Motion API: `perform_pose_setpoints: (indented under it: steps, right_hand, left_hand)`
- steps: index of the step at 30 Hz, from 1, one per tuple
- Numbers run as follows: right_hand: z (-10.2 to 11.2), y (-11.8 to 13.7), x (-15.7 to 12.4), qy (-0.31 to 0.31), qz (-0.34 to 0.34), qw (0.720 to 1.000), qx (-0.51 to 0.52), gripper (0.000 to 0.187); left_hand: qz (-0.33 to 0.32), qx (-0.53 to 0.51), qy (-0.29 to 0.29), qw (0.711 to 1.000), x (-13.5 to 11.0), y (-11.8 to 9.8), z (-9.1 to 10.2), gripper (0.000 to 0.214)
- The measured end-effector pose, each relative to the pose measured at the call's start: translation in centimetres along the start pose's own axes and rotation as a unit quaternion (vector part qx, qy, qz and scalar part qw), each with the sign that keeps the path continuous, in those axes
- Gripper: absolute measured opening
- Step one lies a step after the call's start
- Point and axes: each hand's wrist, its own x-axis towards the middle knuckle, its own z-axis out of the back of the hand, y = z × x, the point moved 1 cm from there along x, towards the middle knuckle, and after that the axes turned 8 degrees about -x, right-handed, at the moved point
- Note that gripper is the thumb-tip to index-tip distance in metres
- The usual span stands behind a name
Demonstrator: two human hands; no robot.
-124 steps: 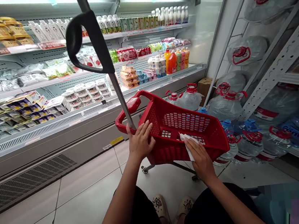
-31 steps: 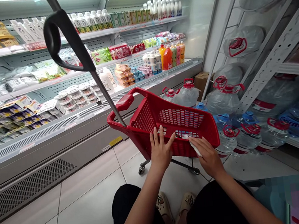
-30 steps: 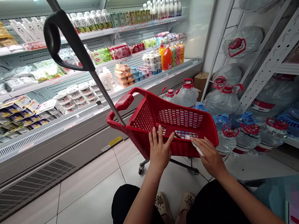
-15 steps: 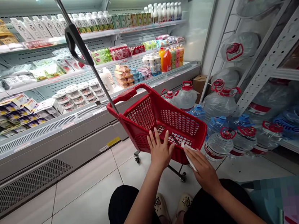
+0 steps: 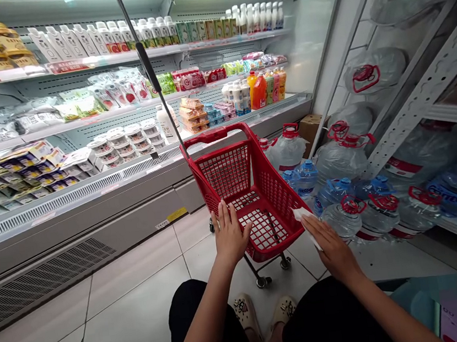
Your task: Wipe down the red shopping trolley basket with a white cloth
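In front of my knees stands a small red plastic shopping cart with lattice sides and a tall pole rising from its handle end. My left hand, fingers stretched out, rests against the cart's near left side and holds nothing. At the cart's front right side, my right hand has its fingers together over a white tissue, which pokes out past the fingertips and below the palm. A thin dark strip shows on the basket floor; what it is I cannot tell.
Behind the cart runs a refrigerated display case with cartons, bottles and tubs on its shelves. Large water bottles stand close on the right, beside a white metal rack. A teal object sits at the lower right. Tiles cover the floor.
The cart has swivelled, so its front points more toward me and its pole has shifted right. My left hand has moved slightly left, my right hand rightward with the tissue.
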Motion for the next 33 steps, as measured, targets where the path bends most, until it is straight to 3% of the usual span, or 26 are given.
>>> perform_pose_setpoints:
  steps: [3,7,10,13,16,19,21,23,26,30,33]
  right_hand:
    - [0.0,3.1,0.4,-0.016,-0.013,1.0,0.016,0.082]
    - [-0.3,9.8,1.2,0.02,0.056,0.997,0.046,0.084]
    - [-0.6,12.9,1.8,0.037,0.095,0.993,0.056,0.087]
    - [-0.4,12.1,2.0,0.054,0.136,0.988,0.056,0.092]
    - [0.4,7.7,1.9,0.055,0.151,0.986,0.04,0.091]
    - [1.2,2.9,1.7,0.037,0.111,0.993,0.005,0.09]
    - [1.3,1.3,1.5,0.028,0.086,0.996,-0.01,0.089]
    - [1.0,1.8,1.4,0.02,0.07,0.997,-0.007,0.085]
    - [0.1,5.1,1.4,0.012,0.059,0.998,0.012,0.078]
    - [-0.5,8.7,1.8,0.029,0.099,0.994,0.028,0.077]
    - [0.0,8.0,2.2,0.057,0.172,0.983,0.038,0.081]
  left_hand:
    - [-0.004,0.001,-0.002,1.0,-0.3,0.0,-0.4,0.077]
    - [-0.006,0.005,-0.007,1.0,0.2,0.2,-0.4,0.074]
    - [-0.008,0.012,-0.002,1.0,0.1,0.7,-0.2,0.07]
    - [-0.015,0.02,0.008,1.0,-0.1,1.7,0.3,0.067]
    - [-0.021,0.021,0.033,0.999,-0.1,3.0,1.0,0.067]
    - [-0.031,0.018,0.06,0.998,0.6,4.2,1.6,0.068]
    - [-0.032,0.017,0.066,0.997,1.1,4.6,1.7,0.067]
    - [-0.018,0.019,0.058,0.998,1.4,4.3,1.5,0.065]
    - [0.002,0.014,0.03,0.999,0.6,2.3,0.1,0.066]
    - [-0.076,-0.015,0.012,0.997,-2.6,-1.5,-1.8,0.074]
    - [-0.116,-0.014,0.002,0.993,-4.7,-2.5,-1.5,0.076]
